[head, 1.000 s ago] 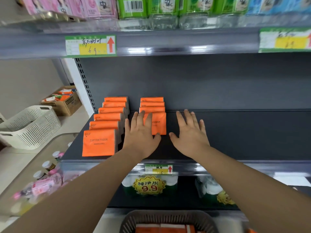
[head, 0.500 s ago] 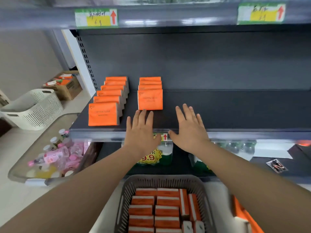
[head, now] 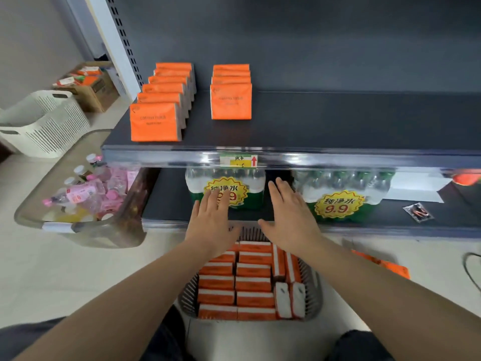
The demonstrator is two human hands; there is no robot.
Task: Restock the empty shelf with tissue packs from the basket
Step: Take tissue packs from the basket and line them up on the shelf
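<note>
Our left hand [head: 211, 225] and right hand [head: 292, 217] hover, fingers released, over the basket [head: 313, 287] at six o'clock. Tissue packs [head: 156, 125] line the shelf [head: 338, 121] at eleven o'clock.

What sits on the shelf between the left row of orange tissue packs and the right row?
Nothing: the head view shows only bare dark shelf between the left row and the right row.

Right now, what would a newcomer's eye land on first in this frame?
The bright orange tissue packs stand in two rows at the left of the dark shelf. Below, the left hand and right hand hover open over the far rim of a basket full of more of them, in front of bottled-water packs with yellow 9.9 stickers.
</note>
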